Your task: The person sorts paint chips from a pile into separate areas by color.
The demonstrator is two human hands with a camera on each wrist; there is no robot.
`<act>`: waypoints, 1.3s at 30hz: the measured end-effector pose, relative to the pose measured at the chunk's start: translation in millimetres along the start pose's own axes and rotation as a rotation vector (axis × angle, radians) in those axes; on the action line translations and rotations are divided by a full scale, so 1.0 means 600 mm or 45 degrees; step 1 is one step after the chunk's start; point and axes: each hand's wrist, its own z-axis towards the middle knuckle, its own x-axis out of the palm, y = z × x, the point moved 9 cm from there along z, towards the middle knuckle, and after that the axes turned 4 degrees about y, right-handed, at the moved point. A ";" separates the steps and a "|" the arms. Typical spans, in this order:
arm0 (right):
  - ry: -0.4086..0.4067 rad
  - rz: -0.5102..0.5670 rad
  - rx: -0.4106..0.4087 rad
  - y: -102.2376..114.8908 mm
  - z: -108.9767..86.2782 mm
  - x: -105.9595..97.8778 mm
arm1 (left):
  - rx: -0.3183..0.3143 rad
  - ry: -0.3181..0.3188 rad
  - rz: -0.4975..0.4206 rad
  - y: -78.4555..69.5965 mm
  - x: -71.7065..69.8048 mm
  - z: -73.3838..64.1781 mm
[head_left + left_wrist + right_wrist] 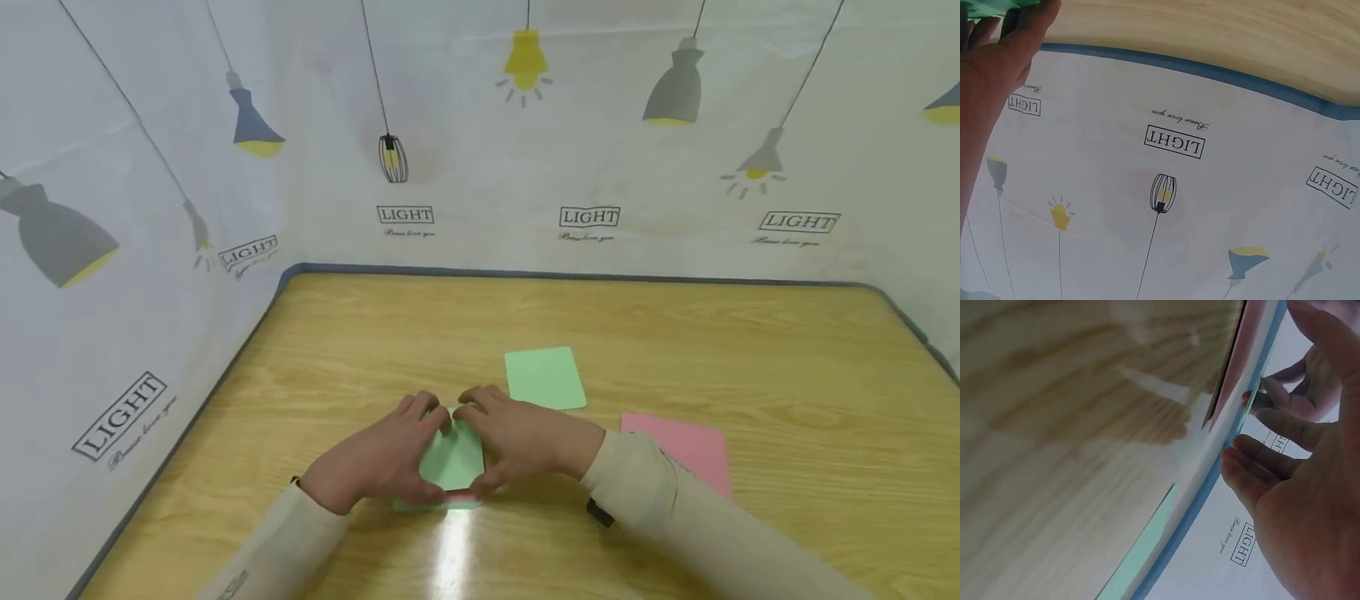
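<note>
Both hands are at a light green square sheet (454, 460) near the table's front middle. My left hand (390, 454) holds its left side, with the thumb by the near edge and curled fingers at the far edge. My right hand (521, 437) holds the right side the same way; its fingers (1272, 459) are bent in the right wrist view. The sheet appears raised a little. Beneath it a strip of pink sheet (459, 495) and the edge of another green sheet (408, 505) show. In the left wrist view only part of the green sheet (991, 7) is visible.
Another green square sheet (545, 378) lies flat beyond the right hand. A pink sheet (693, 450) lies to the right, partly covered by the right sleeve. The wooden table (375, 333) has a blue edge strip, with white lamp-printed walls (480, 150) around it.
</note>
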 end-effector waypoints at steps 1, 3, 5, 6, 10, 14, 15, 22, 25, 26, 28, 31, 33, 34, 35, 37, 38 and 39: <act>0.012 -0.008 0.013 -0.001 0.001 0.003 | 0.001 0.006 -0.003 0.002 0.003 -0.004; 0.030 -0.033 0.037 -0.004 0.003 0.006 | 0.004 0.013 -0.005 0.006 0.007 -0.010; 0.054 -0.043 0.059 -0.006 0.003 0.010 | -0.012 0.025 -0.020 0.011 0.012 -0.014; 0.065 -0.045 0.065 -0.006 0.003 0.013 | -0.019 0.031 -0.028 0.013 0.014 -0.015; 0.089 -0.063 0.066 -0.003 0.005 0.020 | -0.034 0.045 -0.039 0.016 0.022 -0.019; 0.072 -0.125 0.057 0.002 0.005 0.020 | -0.022 0.040 -0.028 0.011 0.023 -0.019; 0.066 -0.141 0.058 0.003 0.005 0.019 | -0.020 0.037 -0.027 0.010 0.022 -0.019; 0.042 -0.182 0.060 0.005 0.004 0.014 | -0.048 0.042 -0.001 0.009 0.021 -0.020; 0.044 -0.208 0.063 0.005 0.003 0.013 | -0.049 0.036 0.015 0.007 0.020 -0.021; 0.045 -0.214 0.064 0.005 0.002 0.013 | -0.040 0.024 0.015 0.005 0.019 -0.020; 0.050 -0.220 0.067 0.004 0.000 0.013 | -0.012 -0.001 0.028 -0.003 0.017 -0.016; 0.047 -0.221 0.074 0.001 -0.002 0.012 | 0.043 -0.039 0.073 -0.018 0.015 -0.003; 0.036 -0.228 0.077 0.000 -0.003 0.009 | 0.073 -0.048 0.128 -0.028 0.017 0.009; 0.028 -0.233 0.078 -0.001 -0.004 0.007 | 0.083 -0.050 0.161 -0.031 0.018 0.015; 0.019 -0.237 0.079 -0.001 -0.005 0.004 | 0.092 -0.054 0.196 -0.034 0.020 0.021; 0.004 -0.253 0.084 -0.003 -0.007 -0.002 | 0.109 -0.070 0.252 -0.039 0.022 0.030; -0.003 -0.257 0.086 -0.003 -0.008 -0.005 | 0.120 -0.084 0.272 -0.041 0.022 0.034; -0.007 -0.262 0.089 -0.004 -0.009 -0.007 | 0.125 -0.094 0.284 -0.042 0.023 0.037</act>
